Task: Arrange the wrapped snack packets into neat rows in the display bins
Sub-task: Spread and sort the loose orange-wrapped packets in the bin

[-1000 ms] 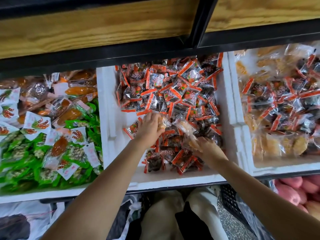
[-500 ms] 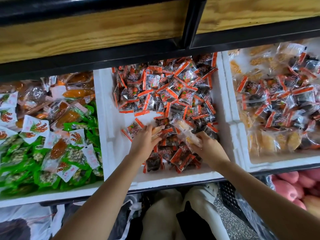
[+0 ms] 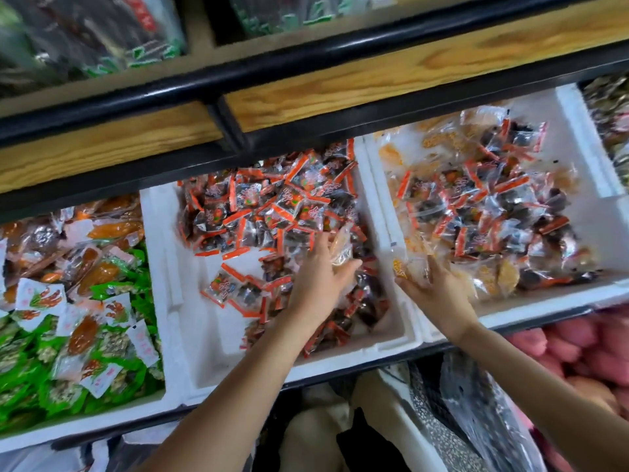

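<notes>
— What's different from 0.5 s ago?

— Then both hands were down in the middle bin (image 3: 160,267), among the red-edged packets (image 3: 272,206). Now the right hand (image 3: 437,294) has crossed the foam wall to the front-left corner of the right bin (image 3: 585,158), and the view has swung that way with it.

— Carrying anything?

— Yes, its fingers are curled round a pale bundle (image 3: 410,265) in clear wrap, the same kind that lies along that bin's near edge.

— And the left hand (image 3: 318,277)?

— It has stayed over the middle bin, above the dark heap, with a pale packet (image 3: 338,245) held between thumb and fingers. The frame is blurred, so I can only read that grip roughly.

— What does that mean for the job?

— I'd judge the pale strays are being pulled out of the red-edged lot and sent right. There are no rows yet: both bins are loose heaps, and the right bin is mixed.

— Where's the next work?

— Directly under the left hand, and just ahead of the right.
</notes>
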`<state>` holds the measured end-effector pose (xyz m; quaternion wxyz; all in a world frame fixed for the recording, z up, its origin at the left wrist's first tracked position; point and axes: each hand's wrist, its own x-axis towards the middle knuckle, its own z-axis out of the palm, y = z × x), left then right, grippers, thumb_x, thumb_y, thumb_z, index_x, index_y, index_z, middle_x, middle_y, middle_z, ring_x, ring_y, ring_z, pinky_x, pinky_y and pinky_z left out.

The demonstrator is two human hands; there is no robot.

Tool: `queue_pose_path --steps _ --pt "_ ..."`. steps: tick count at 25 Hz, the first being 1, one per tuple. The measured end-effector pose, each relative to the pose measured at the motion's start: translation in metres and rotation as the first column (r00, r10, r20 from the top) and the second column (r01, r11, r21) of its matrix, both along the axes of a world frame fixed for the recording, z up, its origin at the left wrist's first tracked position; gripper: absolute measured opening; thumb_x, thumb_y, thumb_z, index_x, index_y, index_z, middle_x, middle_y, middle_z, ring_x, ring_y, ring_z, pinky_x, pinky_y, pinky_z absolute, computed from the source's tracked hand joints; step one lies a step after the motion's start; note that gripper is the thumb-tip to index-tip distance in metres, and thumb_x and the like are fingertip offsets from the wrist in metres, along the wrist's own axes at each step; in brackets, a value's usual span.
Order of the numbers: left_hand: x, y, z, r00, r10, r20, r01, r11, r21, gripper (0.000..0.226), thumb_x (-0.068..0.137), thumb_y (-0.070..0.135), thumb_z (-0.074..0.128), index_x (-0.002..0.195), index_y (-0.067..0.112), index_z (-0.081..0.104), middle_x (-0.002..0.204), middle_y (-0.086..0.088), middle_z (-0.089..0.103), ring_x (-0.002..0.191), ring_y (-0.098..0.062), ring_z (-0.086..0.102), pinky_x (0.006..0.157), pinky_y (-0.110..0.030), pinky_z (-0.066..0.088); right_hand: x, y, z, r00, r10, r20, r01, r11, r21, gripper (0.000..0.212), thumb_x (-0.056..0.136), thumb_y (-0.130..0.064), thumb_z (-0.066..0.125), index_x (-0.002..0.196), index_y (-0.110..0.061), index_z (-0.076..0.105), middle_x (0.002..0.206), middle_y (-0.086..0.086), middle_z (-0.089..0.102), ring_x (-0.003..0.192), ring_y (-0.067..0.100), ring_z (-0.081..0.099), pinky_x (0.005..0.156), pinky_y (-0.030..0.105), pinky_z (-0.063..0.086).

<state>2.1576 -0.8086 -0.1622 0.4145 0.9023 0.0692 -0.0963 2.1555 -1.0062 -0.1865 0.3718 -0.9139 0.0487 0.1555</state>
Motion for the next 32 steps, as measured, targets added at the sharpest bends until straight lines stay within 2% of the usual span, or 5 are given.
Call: queue_pose_path --steps 3,15,19,26,32 --pt "0.021 -0.059 -0.003 0.998 -0.062 -0.009 0.062 0.998 -0.019 0.056 0.089 0.03 0.065 0.134 0.009 0.039 0.131 -0.008 0.059 0.099 -0.023 0.065 0.078 -0.022 0.049 0.015 -0.049 -0.002 0.988 -0.131 -0.082 0.132 0.991 0.009 0.039 0.087 -0.031 0.062 0.116 -0.009 0.048 0.088 0.013 0.066 0.08 0.031 0.061 0.071 0.04 0.049" --pt "0.049 -0.154 -0.035 0.997 -0.082 -0.016 0.082 0.997 -0.012 0.028 0.098 0.02 0.051 0.124 0.01 0.049 0.12 0.0 0.053 0.092 -0.017 0.062 0.076 -0.021 0.05 0.049 -0.137 -0.017 0.982 0.181 0.049 -0.17 0.969 -0.176 0.046 0.092 -0.01 0.051 0.134 -0.003 0.032 0.126 0.013 0.041 0.117 0.026 0.042 0.098 0.033 0.036" --pt "0.023 -0.09 -0.047 0.987 0.031 0.16 -0.054 0.989 0.139 0.021 0.092 0.004 0.056 0.112 0.007 0.055 0.116 -0.002 0.053 0.097 -0.007 0.054 0.088 -0.015 0.046 0.063 -0.112 -0.007 0.903 0.406 0.142 -0.373 0.903 -0.214 0.046 0.094 -0.012 0.046 0.139 -0.015 0.033 0.134 0.005 0.04 0.124 0.022 0.04 0.104 0.034 0.036" --pt "0.006 0.016 -0.088 0.946 -0.058 -0.319 0.228 0.817 0.529 0.061 0.089 0.021 0.064 0.144 0.017 0.037 0.151 -0.004 0.03 0.143 -0.027 0.022 0.117 -0.046 0.022 0.087 -0.025 -0.024 0.662 0.749 0.015 -0.705 0.63 -0.326 0.059 0.1 -0.026 0.034 0.15 -0.02 0.004 0.158 -0.002 -0.004 0.143 0.016 -0.016 0.118 0.039 -0.004" --pt "-0.016 0.027 -0.097 0.981 0.006 -0.194 0.126 0.74 0.661 0.031 0.093 0.027 0.057 0.124 0.019 0.057 0.129 -0.008 0.051 0.121 -0.027 0.045 0.104 -0.042 0.035 0.076 -0.004 -0.044 0.621 0.782 -0.046 -0.728 0.555 -0.404 0.056 0.102 -0.032 0.025 0.15 -0.013 0.005 0.158 0.006 -0.006 0.145 0.023 -0.011 0.118 0.04 -0.006"
